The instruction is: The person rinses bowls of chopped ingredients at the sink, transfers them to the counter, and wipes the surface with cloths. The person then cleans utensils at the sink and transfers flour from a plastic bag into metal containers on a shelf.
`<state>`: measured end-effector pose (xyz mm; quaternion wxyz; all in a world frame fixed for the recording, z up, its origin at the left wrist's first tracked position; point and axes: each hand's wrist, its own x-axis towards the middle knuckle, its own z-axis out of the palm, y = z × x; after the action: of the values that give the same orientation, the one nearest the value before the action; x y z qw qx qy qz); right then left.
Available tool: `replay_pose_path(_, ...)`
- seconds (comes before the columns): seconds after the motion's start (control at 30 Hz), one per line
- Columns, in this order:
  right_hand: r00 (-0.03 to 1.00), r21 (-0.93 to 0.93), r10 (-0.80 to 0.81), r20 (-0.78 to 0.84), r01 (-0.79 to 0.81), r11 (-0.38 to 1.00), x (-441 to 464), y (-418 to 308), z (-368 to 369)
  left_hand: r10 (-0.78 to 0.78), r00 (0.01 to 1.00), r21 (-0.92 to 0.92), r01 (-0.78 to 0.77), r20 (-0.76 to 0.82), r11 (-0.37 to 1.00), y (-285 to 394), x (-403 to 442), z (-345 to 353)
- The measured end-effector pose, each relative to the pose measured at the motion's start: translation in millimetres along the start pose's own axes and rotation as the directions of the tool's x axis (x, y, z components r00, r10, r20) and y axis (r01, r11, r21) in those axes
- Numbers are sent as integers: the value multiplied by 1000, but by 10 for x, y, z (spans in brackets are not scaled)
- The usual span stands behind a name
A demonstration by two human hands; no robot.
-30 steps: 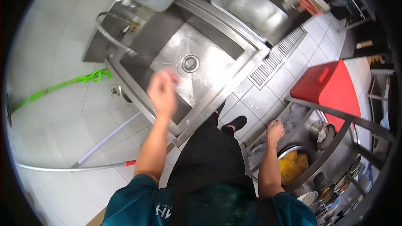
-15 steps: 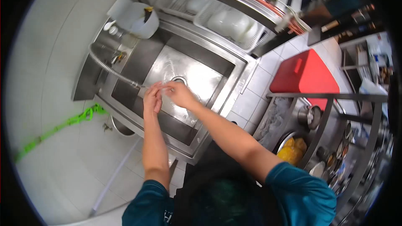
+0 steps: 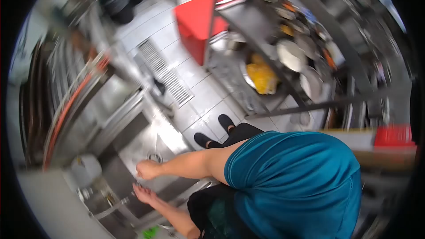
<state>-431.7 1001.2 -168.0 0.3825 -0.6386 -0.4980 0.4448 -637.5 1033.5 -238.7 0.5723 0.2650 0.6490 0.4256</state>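
Note:
Over the steel sink [image 3: 133, 144] at the lower left, my two hands are close together with a small gap between them. My right hand [image 3: 148, 169] is curled closed just below the round drain [image 3: 154, 157]; what is inside it, if anything, is hidden. Lower down, my left hand [image 3: 144, 194] has its fingers partly stretched, and nothing shows in it. Motion blurs both hands. Beside them, the hose faucet [image 3: 110, 209] lies towards the wall, and a whitish plastic container [image 3: 86, 170] stands at the sink's left corner.
A red box [image 3: 195, 24] stands on the tiled floor beyond a floor grate [image 3: 164, 73]. To the right, a metal rack [image 3: 276, 68] holds a bowl with yellow contents [image 3: 262, 78], pans and plates. Part of a green handle [image 3: 150, 232] shows at the bottom.
The view has swung to the right, so the sink now sits lower left and the rack fills more of the picture. My hands, touching or nearly touching before, are slightly apart.

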Motion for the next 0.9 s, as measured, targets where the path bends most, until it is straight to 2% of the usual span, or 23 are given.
replay_pose_path(0.03, 998, -14, -21, -63, 20, 1000, -135, 25, -253, 113, 984, 104, -100, -134, 990, 234, -491, 459)
replay_pose_path(0.07, 987, -23, 1, -160, -4, 1000, -280, 24, -543, 214, 964, 46, -224, 159, 974, -45, -139, 233)
replay_pose_path(0.1, 989, -36, 29, -148, -35, 999, -463, 1, -826, 190, 956, 202, -236, 224, 950, -49, -218, 316)
replay_pose_path(0.13, 989, -46, 55, -134, -62, 997, -618, 24, -1068, 124, 977, 178, -154, 172, 972, -185, -123, 414)
replay_pose_path(0.2, 959, -142, -2, -282, -39, 989, -861, 225, -1415, 362, 915, 381, -403, 179, 832, -51, -858, 915)
replay_pose_path(0.23, 945, -243, -69, -320, -11, 970, -1007, 339, -1557, 363, 897, 367, -436, 253, 822, -76, -955, 1130)
replay_pose_path(0.3, 908, -270, -87, -411, -30, 962, -1341, 541, -1850, 609, 753, 444, -648, 249, 619, -158, -1128, 1455)
replay_pose_path(0.33, 895, -286, -80, -439, -54, 957, -1596, 602, -1991, 617, 663, 434, -747, 424, 504, -118, -1333, 1645)
replay_pose_path(0.4, 868, -294, -71, -492, -88, 952, -2217, 697, -2217, 653, 489, 182, -858, 578, 481, -221, -1862, 2154)
replay_pose_path(0.43, 858, -300, -74, -509, -95, 949, -2518, 788, -2277, 574, 538, 159, -800, 618, 579, -331, -2126, 2390)
replay_pose_path(0.47, 860, -277, 11, -510, -176, 944, -2819, 983, -2320, 591, 449, 122, -852, 671, 509, -446, -2449, 2584)
replay_pose_path(0.5, 857, -255, 98, -506, -257, 932, -3135, 1196, -2332, 550, 438, 164, -864, 711, 476, -670, -2671, 2766)
replay_pose_path(0.57, 777, -188, 195, -599, -373, 909, -3950, 1545, -2354, 331, 309, 183, -914, 892, 362, -1155, -3064, 2984)
replay_pose_path(0.6, 685, -120, 280, -672, -474, 872, -4424, 1769, -2352, 159, 306, 274, -942, 939, 195, -1652, -3046, 3132)
replay_pose_path(0.63, 581, -28, 359, -730, -551, 834, -4853, 1847, -2314, 150, 37, 35, -999, 988, 15, -1970, -3362, 3102)
replay_pose_path(0.67, 446, 209, 519, -729, -577, 790, -5342, 1967, -2325, 20, -155, -156, -974, 988, 163, -2336, -3702, 3098)
replay_pose_path(0.7, 240, 322, 528, -815, -569, 756, -5725, 2223, -2262, -136, -213, -204, -976, 968, 77, -2801, -3988, 3109)
replay_pose_path(0.73, 109, 446, 623, -775, -604, 661, -6145, 2328, -2323, -210, -514, -474, -854, 832, 214, -3090, -4412, 3087)
replay_pose_path(0.77, -45, 545, 652, -757, -593, 592, -6617, 1944, -2410, -260, -563, -504, -823, 784, 264, -3513, -4828, 3057)
replay_pose_path(0.8, -145, 642, 681, -718, -517, 566, -7013, 2043, -2437, -274, -730, -681, -683, 626, 266, -3616, -5422, 2980)
replay_pose_path(0.83, -214, 686, 681, -700, -463, 560, -7381, 2162, -2441, -414, -701, -636, -708, 581, 306, -3671, -6033, 2966)
replay_pose_path(0.87, -358, 599, 483, -799, -530, 600, -7643, 2221, -2411, -304, -815, -751, -575, 493, 324, -3889, -6439, 2964)
replay_pose_path(0.9, -446, 595, 402, -800, -504, 626, -7929, 2439, -2459, -317, -858, -730, -511, 404, 453, -3846, -6965, 3034)
